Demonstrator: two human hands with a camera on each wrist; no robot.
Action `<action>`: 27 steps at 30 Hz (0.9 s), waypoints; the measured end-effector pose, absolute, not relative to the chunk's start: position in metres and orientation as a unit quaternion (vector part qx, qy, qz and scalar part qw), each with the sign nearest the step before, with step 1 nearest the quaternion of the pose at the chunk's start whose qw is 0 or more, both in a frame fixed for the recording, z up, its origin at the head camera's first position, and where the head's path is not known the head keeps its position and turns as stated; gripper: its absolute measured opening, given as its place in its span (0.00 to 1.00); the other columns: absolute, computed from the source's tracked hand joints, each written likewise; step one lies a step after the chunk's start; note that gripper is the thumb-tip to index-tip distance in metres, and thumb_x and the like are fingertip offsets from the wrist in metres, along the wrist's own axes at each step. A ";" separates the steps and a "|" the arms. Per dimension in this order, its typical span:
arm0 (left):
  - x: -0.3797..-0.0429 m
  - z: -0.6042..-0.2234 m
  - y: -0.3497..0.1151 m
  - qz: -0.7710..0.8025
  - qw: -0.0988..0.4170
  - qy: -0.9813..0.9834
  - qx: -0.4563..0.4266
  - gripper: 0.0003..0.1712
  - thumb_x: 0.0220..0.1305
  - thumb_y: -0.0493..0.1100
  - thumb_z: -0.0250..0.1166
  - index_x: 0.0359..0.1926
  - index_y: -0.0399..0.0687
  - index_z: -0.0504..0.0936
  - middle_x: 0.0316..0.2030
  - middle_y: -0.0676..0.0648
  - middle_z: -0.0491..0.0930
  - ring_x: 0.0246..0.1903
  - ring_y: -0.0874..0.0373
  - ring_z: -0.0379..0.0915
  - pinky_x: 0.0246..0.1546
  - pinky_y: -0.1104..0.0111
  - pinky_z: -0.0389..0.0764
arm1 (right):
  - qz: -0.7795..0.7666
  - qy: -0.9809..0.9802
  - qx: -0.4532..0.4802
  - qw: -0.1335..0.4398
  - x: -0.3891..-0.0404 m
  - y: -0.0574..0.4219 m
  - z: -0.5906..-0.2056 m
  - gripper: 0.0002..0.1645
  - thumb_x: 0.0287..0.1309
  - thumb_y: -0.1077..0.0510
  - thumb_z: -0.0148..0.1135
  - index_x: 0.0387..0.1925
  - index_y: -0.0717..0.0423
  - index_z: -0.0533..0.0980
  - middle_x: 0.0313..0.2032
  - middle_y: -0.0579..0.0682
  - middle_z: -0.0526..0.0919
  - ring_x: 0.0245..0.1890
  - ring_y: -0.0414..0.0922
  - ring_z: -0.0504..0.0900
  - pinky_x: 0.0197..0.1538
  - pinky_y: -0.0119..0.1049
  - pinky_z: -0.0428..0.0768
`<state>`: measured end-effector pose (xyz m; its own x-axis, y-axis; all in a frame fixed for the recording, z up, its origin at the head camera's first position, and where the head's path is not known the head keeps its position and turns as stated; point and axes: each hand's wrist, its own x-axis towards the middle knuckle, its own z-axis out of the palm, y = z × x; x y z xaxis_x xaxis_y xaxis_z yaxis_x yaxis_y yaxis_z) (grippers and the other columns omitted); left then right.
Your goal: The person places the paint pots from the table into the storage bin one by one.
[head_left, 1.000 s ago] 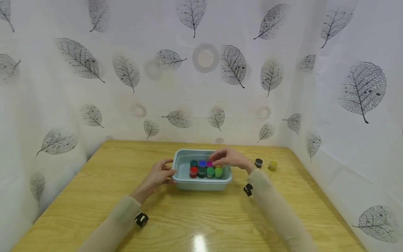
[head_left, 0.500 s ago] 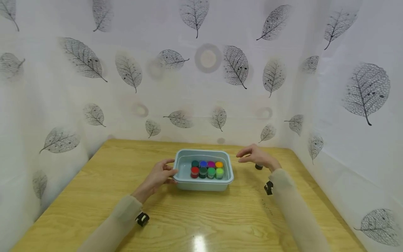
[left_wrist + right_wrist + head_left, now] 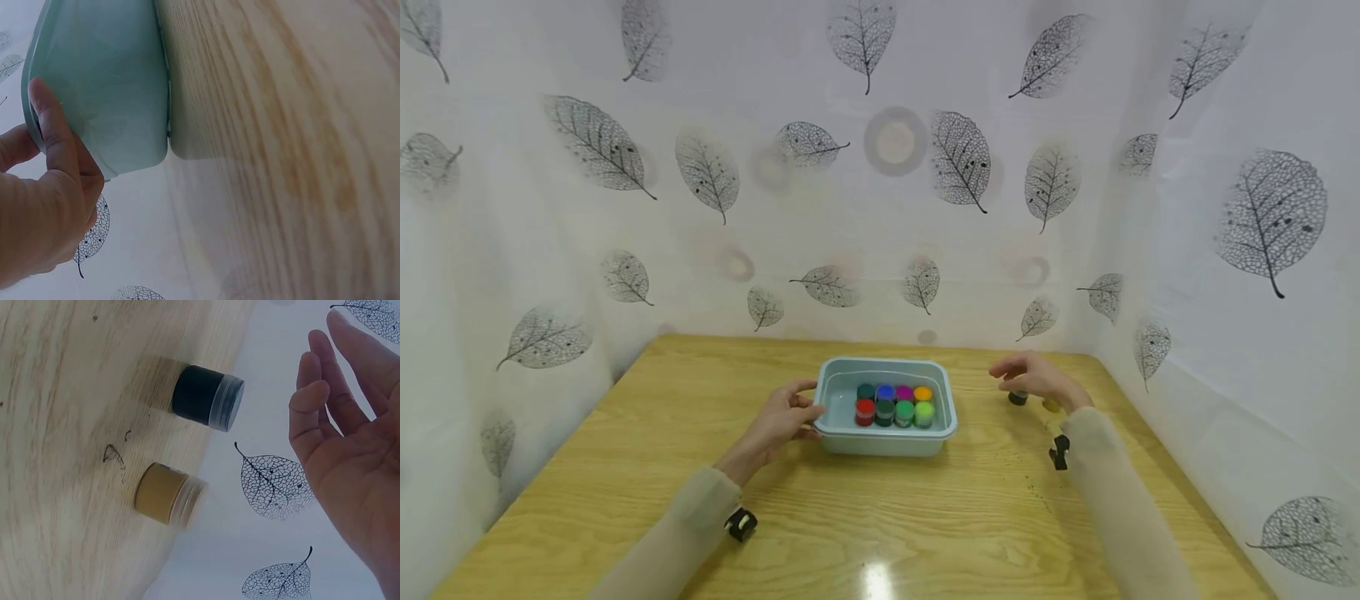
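My left hand [image 3: 780, 419] grips the left end of a pale blue-green plastic tub [image 3: 880, 446], thumb over the rim and fingers outside it, as the left wrist view also shows. Inside the tub stand two rows of small paint jars, among them a red one [image 3: 865, 412], a light green one [image 3: 924, 414] and an orange one [image 3: 922, 393]. My right hand [image 3: 1037, 377] hovers with loosely bent fingers, holding nothing, above a black paint jar [image 3: 200, 397]. Beside that jar a yellow-ochre paint jar [image 3: 162, 494] stands on the table; in the head view the hand and wrist partly cover both.
The wooden table [image 3: 880, 517] carries dark specks [image 3: 112, 453] near the two loose jars. A white curtain [image 3: 880, 208] with leaf prints hangs behind the table and along both sides. Each wrist wears a small black device [image 3: 742, 524].
My right hand has moved from over the jars in the tub rightward to above the black jar. The orange jar's lid is uncovered now. My left hand keeps its hold on the tub.
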<state>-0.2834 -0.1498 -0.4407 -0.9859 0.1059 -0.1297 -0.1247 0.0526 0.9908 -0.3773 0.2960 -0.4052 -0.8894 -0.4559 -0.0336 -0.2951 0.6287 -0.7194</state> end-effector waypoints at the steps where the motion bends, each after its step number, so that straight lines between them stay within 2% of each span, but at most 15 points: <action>1: -0.283 -0.441 -0.150 0.687 0.083 0.721 -0.007 0.32 0.66 0.30 0.60 0.70 0.37 0.62 0.40 0.41 0.72 0.34 0.51 0.81 0.32 0.66 0.87 | -0.373 0.898 -0.210 0.105 -0.378 0.299 -0.406 0.19 0.62 0.66 0.62 0.54 0.67 0.77 0.56 0.68 0.77 0.50 0.57 0.79 0.52 0.51 0.82; 7: -0.285 -0.442 -0.150 0.686 0.083 0.723 -0.006 0.32 0.66 0.30 0.60 0.70 0.37 0.62 0.41 0.41 0.73 0.33 0.53 0.81 0.32 0.65 0.88 | -0.336 0.913 -0.206 0.106 -0.375 0.315 -0.407 0.18 0.61 0.64 0.63 0.51 0.69 0.78 0.53 0.66 0.80 0.49 0.56 0.79 0.52 0.46 0.81; 13: -0.285 -0.443 -0.150 0.688 0.084 0.721 -0.008 0.33 0.66 0.30 0.60 0.70 0.37 0.62 0.41 0.41 0.72 0.34 0.53 0.81 0.33 0.65 0.88 | -0.328 0.919 -0.196 0.092 -0.372 0.330 -0.409 0.18 0.60 0.64 0.64 0.51 0.67 0.78 0.52 0.63 0.82 0.53 0.60 0.78 0.58 0.56 0.77; 19: -0.284 -0.443 -0.151 0.688 0.082 0.721 -0.007 0.33 0.66 0.30 0.61 0.70 0.37 0.62 0.41 0.41 0.72 0.36 0.50 0.82 0.33 0.64 0.88 | -0.317 0.926 -0.197 0.062 -0.369 0.341 -0.415 0.20 0.58 0.64 0.66 0.52 0.66 0.78 0.55 0.65 0.79 0.59 0.66 0.72 0.62 0.65 0.70; 21: -0.284 -0.443 -0.151 0.688 0.082 0.721 -0.007 0.33 0.66 0.30 0.61 0.70 0.37 0.62 0.41 0.41 0.72 0.36 0.50 0.82 0.33 0.64 0.88 | -0.311 0.931 -0.183 0.061 -0.368 0.344 -0.417 0.20 0.58 0.63 0.67 0.53 0.64 0.78 0.57 0.65 0.78 0.61 0.67 0.70 0.63 0.66 0.68; 27: -0.281 -0.439 -0.151 0.688 0.084 0.721 -0.007 0.33 0.66 0.31 0.61 0.70 0.36 0.62 0.41 0.41 0.72 0.35 0.51 0.82 0.33 0.64 0.88 | -0.313 0.934 -0.153 0.078 -0.368 0.355 -0.424 0.23 0.62 0.58 0.65 0.56 0.63 0.77 0.62 0.68 0.73 0.61 0.68 0.69 0.62 0.65 0.71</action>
